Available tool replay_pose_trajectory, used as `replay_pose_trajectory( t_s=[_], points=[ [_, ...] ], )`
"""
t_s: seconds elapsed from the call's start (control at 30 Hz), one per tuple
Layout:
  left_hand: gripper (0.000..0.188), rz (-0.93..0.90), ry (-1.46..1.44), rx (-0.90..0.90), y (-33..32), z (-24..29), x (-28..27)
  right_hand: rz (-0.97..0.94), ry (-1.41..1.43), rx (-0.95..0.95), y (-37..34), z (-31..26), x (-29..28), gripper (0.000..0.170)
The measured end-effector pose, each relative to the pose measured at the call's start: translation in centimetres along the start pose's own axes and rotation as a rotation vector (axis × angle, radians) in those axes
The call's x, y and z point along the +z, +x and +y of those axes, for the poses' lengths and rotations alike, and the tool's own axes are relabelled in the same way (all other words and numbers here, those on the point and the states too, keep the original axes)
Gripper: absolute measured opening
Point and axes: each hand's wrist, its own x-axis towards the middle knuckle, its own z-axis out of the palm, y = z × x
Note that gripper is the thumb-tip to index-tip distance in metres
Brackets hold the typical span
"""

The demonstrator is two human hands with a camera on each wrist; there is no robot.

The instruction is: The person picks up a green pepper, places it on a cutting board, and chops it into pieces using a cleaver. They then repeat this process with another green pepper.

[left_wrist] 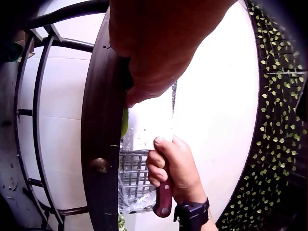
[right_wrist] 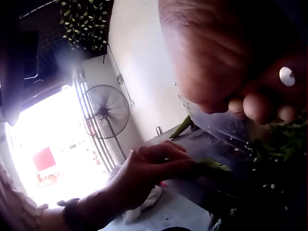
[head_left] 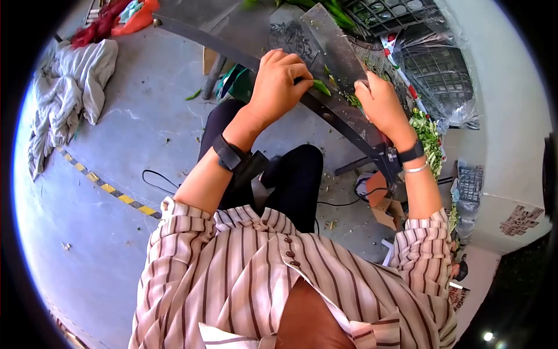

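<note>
My left hand [head_left: 278,84] pinches a green vegetable piece [head_left: 321,87] at the dark table's edge; the right wrist view also shows the hand [right_wrist: 144,173] and the piece [right_wrist: 211,166]. My right hand [head_left: 382,107] grips a cleaver, its wide blade [head_left: 334,43] angled over the table to the right of the piece. In the left wrist view, the fingers of the right hand [left_wrist: 175,166] curl round the dark red handle [left_wrist: 164,199], thumb by the speckled blade [left_wrist: 147,127]. Small green bits cling to the blade. Whether blade and piece touch, I cannot tell.
Chopped greens [head_left: 427,136] lie to the right of the right hand. Plastic-wrapped black crates [head_left: 433,64] stand beyond. Below the table are a cardboard box [head_left: 386,212] and a green bag [head_left: 235,84]. Cloth [head_left: 75,87] lies on the floor at left.
</note>
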Motion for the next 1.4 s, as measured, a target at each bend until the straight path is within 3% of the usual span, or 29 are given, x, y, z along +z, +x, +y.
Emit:
replay_pose_trajectory(
  t_s=[0.13, 0.2, 0.63, 0.8, 1.07, 1.4],
  points=[
    [0.007, -0.008, -0.017, -0.028, 0.1, 0.2, 0.0, -0.024, 0.076, 0.028, -2.1, -3.2, -1.1, 0.020],
    [0.006, -0.012, -0.015, -0.033, 0.1, 0.1, 0.0, -0.035, -0.079, -0.023, -2.5, -3.6, -0.9, 0.020],
    [0.006, -0.002, -0.020, -0.013, -0.1, -0.1, -0.2, -0.143, -0.021, 0.011, -1.0, -2.9, -0.3, 0.024],
    [0.007, -0.023, -0.016, -0.018, 0.1, 0.0, -0.2, 0.015, -0.036, -0.084, 1.3, -2.4, 1.7, 0.025],
    [0.007, 0.000, -0.020, -0.019, -0.1, 0.0, -0.1, 0.018, 0.074, 0.023, -0.6, -1.9, 0.2, 0.023],
    [0.007, -0.005, -0.003, -0.005, 0.0, 0.0, 0.1, -0.031, -0.031, -0.049, -1.6, -2.9, 0.6, 0.023]
  ],
)
